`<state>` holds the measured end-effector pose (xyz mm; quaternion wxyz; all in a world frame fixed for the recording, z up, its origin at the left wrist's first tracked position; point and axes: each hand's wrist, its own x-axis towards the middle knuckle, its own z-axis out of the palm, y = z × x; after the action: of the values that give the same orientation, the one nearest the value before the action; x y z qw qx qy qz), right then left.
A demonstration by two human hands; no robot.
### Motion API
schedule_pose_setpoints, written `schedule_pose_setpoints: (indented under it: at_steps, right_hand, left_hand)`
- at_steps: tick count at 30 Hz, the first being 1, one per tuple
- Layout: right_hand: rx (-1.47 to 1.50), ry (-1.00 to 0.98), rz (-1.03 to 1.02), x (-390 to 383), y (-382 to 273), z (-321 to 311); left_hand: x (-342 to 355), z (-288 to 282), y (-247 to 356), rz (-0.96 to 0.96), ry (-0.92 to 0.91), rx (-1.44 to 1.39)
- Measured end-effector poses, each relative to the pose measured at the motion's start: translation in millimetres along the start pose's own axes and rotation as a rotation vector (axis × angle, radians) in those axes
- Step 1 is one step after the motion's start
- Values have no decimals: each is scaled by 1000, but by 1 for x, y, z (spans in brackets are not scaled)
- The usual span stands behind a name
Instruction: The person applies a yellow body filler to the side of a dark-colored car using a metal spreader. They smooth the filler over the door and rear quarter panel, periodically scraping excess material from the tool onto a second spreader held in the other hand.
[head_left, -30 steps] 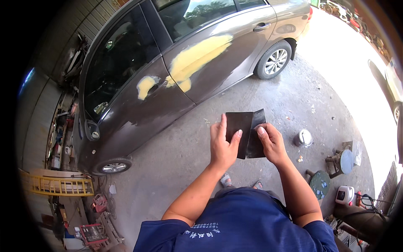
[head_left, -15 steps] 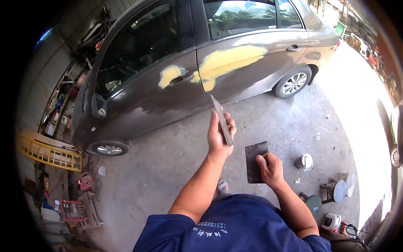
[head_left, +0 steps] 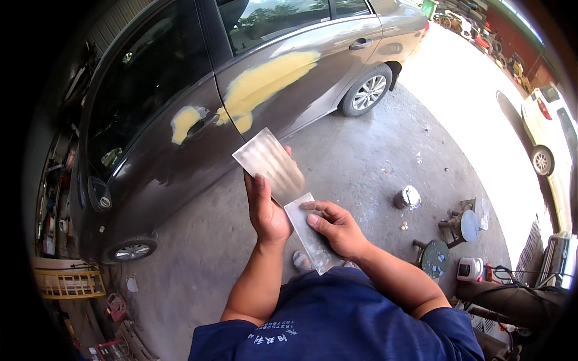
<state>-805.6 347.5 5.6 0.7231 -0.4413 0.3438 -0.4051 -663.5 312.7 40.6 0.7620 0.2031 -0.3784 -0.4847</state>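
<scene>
My left hand (head_left: 268, 213) grips a flat rectangular metal plate (head_left: 274, 165), its pale face turned up and marked with greyish streaks. The thumb lies along the plate's near edge, and fingertips show at its far side. In my right hand (head_left: 340, 228) is a thin grey filler spreader (head_left: 307, 237), with the thumb and fingers on its upper face. The spreader's top end overlaps the plate's lower corner in view; whether they touch, I cannot tell. Beyond my hands stands a brown car (head_left: 198, 159) with smooth yellow filler (head_left: 271, 81) across its rear door and a smaller yellow patch (head_left: 185, 123) near the front handle.
On the concrete floor to the right are a tin (head_left: 408, 197), a round-topped stool (head_left: 435, 259) and a blue-topped stool (head_left: 469, 225). A white container (head_left: 471, 269) stands near dark cables. At the left lies a yellow frame (head_left: 69, 284). A white car (head_left: 551, 120) is outside.
My left hand has tilted the plate so its broad face shows. My right hand has brought the spreader left, up against or close to the plate. The whole view has shifted right.
</scene>
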Motion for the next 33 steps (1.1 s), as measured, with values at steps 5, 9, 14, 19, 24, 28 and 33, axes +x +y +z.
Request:
schedule_pose_setpoints:
  at_steps: [5, 9, 14, 19, 24, 28, 33]
  right_hand:
    - [-52, 1, -132, 24, -25, -17]
    - [-449, 5, -323, 16, -21, -27]
    - [-450, 70, -413, 18, -26, -48]
    - [-222, 196, -387, 23, -74, -67]
    - [-716, 373, -637, 13, -42, -65]
    - [-646, 184, -702, 2, -27, -52]
    - [-899, 126, -888, -11, -14, -41]
  left_hand:
    - [-17, -14, -7, -190, -94, 31]
    - [-13, -18, 3, -271, -104, -147]
    - [-22, -29, -3, -483, -276, -73]
    - [-27, -29, -1, -522, -161, -21]
    - [-30, -23, -11, -541, 102, 25]
    - [-46, -7, -23, -510, 120, 81]
    - [-47, 1, -29, -241, 107, 304]
